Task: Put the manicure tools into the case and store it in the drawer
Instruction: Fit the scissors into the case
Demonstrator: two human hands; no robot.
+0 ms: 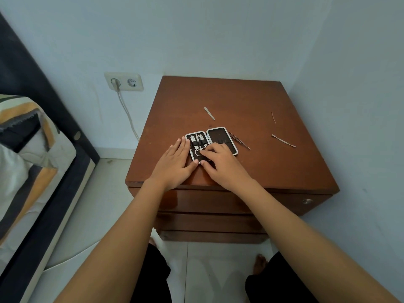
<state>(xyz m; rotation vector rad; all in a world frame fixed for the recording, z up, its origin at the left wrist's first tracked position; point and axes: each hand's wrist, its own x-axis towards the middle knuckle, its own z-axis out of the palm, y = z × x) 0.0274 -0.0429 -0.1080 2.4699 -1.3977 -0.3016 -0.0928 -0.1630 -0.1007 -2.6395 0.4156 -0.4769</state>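
Note:
A small black manicure case (220, 137) with a white rim lies open on the brown nightstand (240, 101). Its left half holds clippers and small scissors. My left hand (175, 162) lies flat against the case's left edge, fingers together. My right hand (220, 162) rests on the lower part of the left half, fingertips pressing on the scissors there. Loose tools lie around: a nail file (209, 113) behind the case, tweezers (239, 141) just right of it, a thin pick (273, 117) and a flat cuticle tool (283, 141) further right.
The nightstand has closed drawers (218, 202) below its front edge, with a metal lock (307, 201) at right. A bed (32, 160) stands to the left. A wall socket (123, 81) with a plugged cable is behind. My bare feet are on the tiled floor.

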